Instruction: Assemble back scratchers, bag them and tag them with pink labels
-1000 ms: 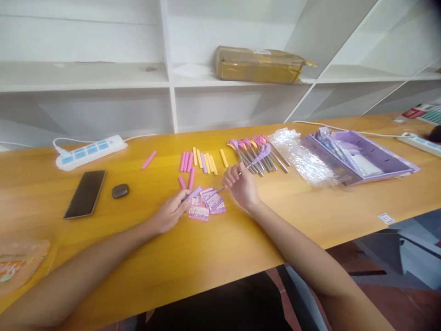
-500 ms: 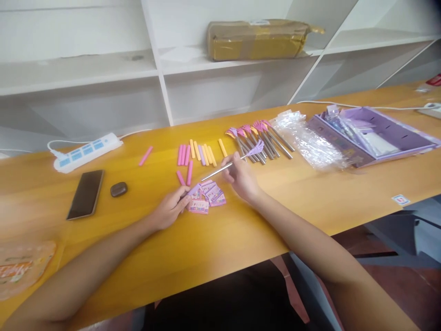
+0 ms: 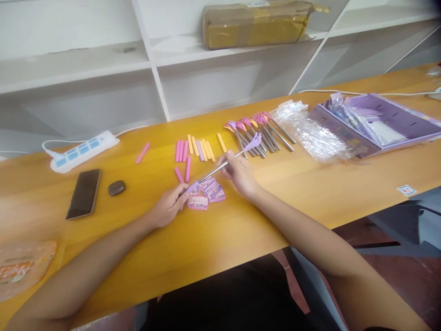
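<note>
My left hand (image 3: pixel 171 205) is closed around a purple tubular handle (image 3: pixel 192 187). In my right hand (image 3: pixel 238 174) is the metal rod of a back scratcher (image 3: pixel 253 141) with a purple hand-shaped head. The rod's lower end meets the open end of the handle; how far in it sits I cannot tell. Small printed cards (image 3: pixel 212 189) lie beneath, beside my left hand. Beyond my hands are loose pink handles (image 3: pixel 181 151), yellow handles (image 3: pixel 206 149) and a purple one among them. A pile of back scratchers (image 3: pixel 265 133) with pink, purple and orange heads lies behind my right hand.
Clear plastic wrapping (image 3: pixel 313 135) and a purple box (image 3: pixel 374 145) with packets inside are at right. To the left are a phone (image 3: pixel 83 194), a small dark case (image 3: pixel 116 187) and a power strip (image 3: pixel 84 151). A taped carton (image 3: pixel 257 25) sits on the shelf.
The back scratcher's rod has moved down and left, so its end now meets the purple handle, where a gap showed before. The view has tilted slightly downward.
</note>
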